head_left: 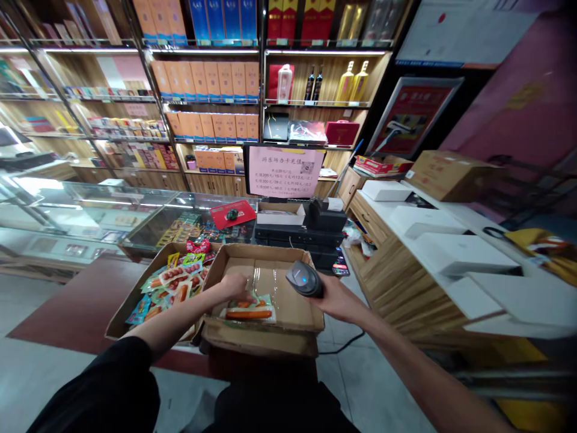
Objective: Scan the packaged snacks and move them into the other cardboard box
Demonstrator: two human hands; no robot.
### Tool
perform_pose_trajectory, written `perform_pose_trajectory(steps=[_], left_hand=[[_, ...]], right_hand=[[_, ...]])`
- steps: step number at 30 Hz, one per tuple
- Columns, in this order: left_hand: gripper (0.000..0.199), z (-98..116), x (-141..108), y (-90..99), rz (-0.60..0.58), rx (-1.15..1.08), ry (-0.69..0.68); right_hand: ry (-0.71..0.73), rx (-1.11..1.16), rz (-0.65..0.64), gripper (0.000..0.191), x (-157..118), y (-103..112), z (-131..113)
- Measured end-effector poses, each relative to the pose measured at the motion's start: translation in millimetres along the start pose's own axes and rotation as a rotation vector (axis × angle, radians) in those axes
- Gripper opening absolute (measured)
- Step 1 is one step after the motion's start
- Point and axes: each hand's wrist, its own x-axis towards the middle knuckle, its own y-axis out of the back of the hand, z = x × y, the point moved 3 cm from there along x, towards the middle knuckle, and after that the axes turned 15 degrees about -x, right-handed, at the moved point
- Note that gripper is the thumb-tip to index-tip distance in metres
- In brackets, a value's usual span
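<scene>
In my right hand (336, 296) is a dark barcode scanner (305, 279) with a blue light, held over the right side of an open cardboard box (288, 334). My fingers wrap round its handle, and a cable trails below. Inside the box lie several clear packets of orange-red sausages (249, 314), near its front wall. My left hand (235, 287) reaches into the box from the left, fingers curled closed at the upper edge of a sausage packet; its fingertips are partly hidden. Close by on the left, a second box (118, 313) holds many colourful snack packets (174, 282).
Beyond the boxes stand a glass counter (139, 213), a red card (232, 213), a monitor with a pink sign (285, 171) and a receipt printer (327, 213). White boxes (466, 252) lie on the right-hand counter. Stocked shelves (216, 107) line the back wall.
</scene>
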Motion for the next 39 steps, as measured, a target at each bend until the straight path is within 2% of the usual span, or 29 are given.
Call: perform_pose_trajectory(steps=[2, 6, 8, 11, 15, 18, 22, 24, 28, 33, 39], left_hand=[[0.058, 5, -5, -11.4, 0.049, 0.077, 0.0], [0.071, 12, -13, -26.4, -0.016, 0.121, 0.07], [0.068, 13, -16, -28.2, -0.012, 0.107, 0.071], [0.05, 9, -18, -25.6, 0.082, 0.006, 0.066], [0.024, -12, -23, -15.4, 0.226, -0.379, 0.158], [0.027, -24, -31, -4.9, 0.288, -0.704, 0.138], [0.03, -24, -44, 5.7, 0.251, -1.305, 0.074], [0.032, -22, -47, 10.6, 0.227, -1.531, 0.069], [0.032, -24, -40, 22.5, 0.236, -1.688, 0.101], [0.026, -29, -20, 42.7, 0.397, -1.73, 0.08], [0.03, -22, -8, 67.3, 0.333, -1.742, -0.027]], right_hand=[[0.024, 0.0, -0.018, 0.04, -2, 1, 2], [0.087, -0.023, -0.054, 0.048, -7, 4, 1], [0.131, -0.015, -0.073, 0.053, -9, 4, 1], [0.2, 0.017, -0.098, 0.06, -10, 3, 2], [0.241, 0.006, -0.124, 0.059, -7, 3, 3], [0.271, -0.009, -0.135, 0.059, -4, 4, -2], [0.298, -0.005, -0.145, 0.056, 0, 5, -14], [0.299, 0.001, -0.142, 0.049, 4, 7, -20], [0.328, 0.043, -0.124, 0.047, 11, 11, -33], [0.316, 0.028, -0.084, 0.053, 24, 10, -45], [0.221, 0.0, -0.052, 0.048, 36, 2, -50]])
